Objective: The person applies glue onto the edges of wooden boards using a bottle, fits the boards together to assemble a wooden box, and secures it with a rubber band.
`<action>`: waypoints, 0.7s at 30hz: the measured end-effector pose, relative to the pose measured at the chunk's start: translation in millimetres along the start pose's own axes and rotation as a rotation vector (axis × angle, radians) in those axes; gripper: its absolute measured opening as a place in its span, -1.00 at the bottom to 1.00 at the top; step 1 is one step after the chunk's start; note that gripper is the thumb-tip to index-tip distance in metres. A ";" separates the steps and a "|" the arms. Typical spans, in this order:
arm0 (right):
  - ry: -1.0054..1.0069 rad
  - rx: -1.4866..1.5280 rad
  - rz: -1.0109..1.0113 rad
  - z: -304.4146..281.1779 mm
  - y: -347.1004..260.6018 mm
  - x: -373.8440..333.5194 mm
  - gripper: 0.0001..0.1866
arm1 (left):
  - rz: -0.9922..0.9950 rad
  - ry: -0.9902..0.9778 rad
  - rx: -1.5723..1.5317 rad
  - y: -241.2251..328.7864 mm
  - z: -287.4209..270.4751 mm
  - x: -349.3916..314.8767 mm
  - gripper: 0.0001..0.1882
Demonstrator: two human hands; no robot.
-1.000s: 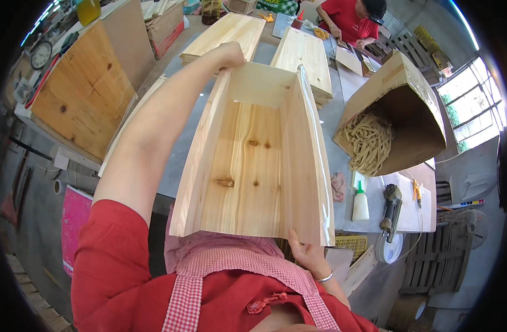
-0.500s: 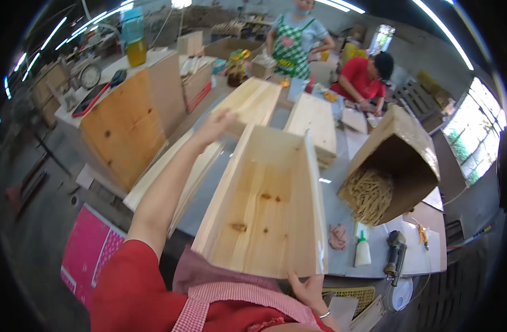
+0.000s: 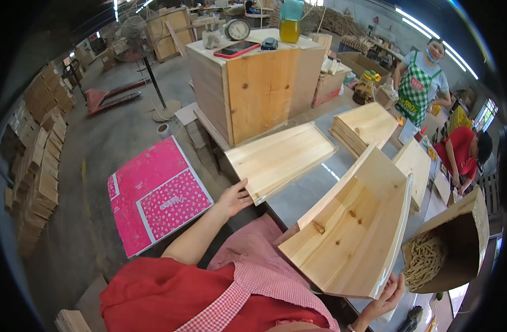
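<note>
An open-topped wooden box (image 3: pixel 342 238) of pale knotty pine sits tilted at the table's near edge, in front of my body. My right hand (image 3: pixel 389 297) grips its near right corner, fingers along the outer side. To the left lies a flat pale wooden board (image 3: pixel 284 157), its near end reaching the table edge. My left hand (image 3: pixel 235 199) is at that end, the thumb by the top and the other fingers along the end edge; the fingertips are partly hidden. Beyond the box are a stack of boards (image 3: pixel 370 124) and more panels (image 3: pixel 414 166).
A cardboard carton (image 3: pixel 458 232) of tan strips lies on its side at right. A wooden cabinet (image 3: pixel 262 91) bearing a phone (image 3: pixel 237 50) and clock stands behind the board. A pink printed sheet (image 3: pixel 154 193) is at lower left. Two people work across the table.
My left hand has left the box's far left side and come back to the loose board's near end. The view has swung left; my right hand stays at the box's near corner.
</note>
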State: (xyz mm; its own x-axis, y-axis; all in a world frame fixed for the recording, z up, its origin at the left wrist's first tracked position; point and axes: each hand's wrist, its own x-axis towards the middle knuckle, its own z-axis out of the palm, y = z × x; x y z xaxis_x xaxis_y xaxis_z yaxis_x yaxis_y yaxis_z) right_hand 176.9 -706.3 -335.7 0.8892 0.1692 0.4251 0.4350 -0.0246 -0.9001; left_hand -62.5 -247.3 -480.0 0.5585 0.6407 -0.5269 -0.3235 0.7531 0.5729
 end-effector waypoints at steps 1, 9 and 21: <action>-0.027 -0.029 -0.034 3.3 -11.7 1.3 -0.58 | 0.007 -0.015 0.003 -3.1 5.9 1.7 -0.37; 0.008 -0.143 -0.131 -4.6 -42.1 -5.2 -0.63 | 0.084 0.056 -0.298 28.2 81.9 14.3 -0.63; -0.176 -0.395 -0.639 26.4 -132.6 7.0 -0.60 | 1.045 -0.354 0.541 60.2 189.9 -136.2 -0.59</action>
State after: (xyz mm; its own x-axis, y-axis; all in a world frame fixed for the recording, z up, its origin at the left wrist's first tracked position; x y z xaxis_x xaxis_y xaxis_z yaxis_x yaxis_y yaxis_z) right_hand 121.8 -675.8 -215.9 0.4271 0.4219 0.7997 0.9041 -0.2134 -0.3702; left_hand -13.0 -317.6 -254.4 0.4244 0.7595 0.4930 -0.4288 -0.3109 0.8482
